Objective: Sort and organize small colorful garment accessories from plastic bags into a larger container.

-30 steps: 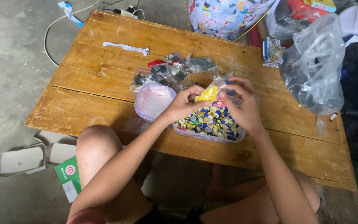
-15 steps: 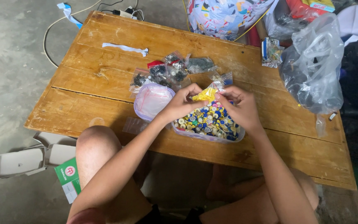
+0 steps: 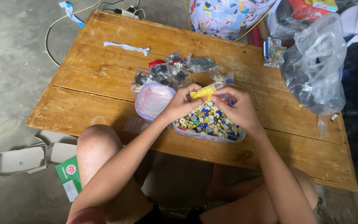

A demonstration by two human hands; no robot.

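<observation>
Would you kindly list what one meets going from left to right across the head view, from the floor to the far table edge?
Grey cardboard tray on the floor → green box → round clear lid → left hand → yellow packet → right hand → large clear plastic bag.

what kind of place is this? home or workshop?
Probably an informal home workspace on the floor, not a fitted workshop. A low wooden plank table stands on bare grey concrete floor. Both hands hold a small yellow bag above a clear tub of mixed coloured buttons, with bulging clear plastic bags nearby.
</observation>
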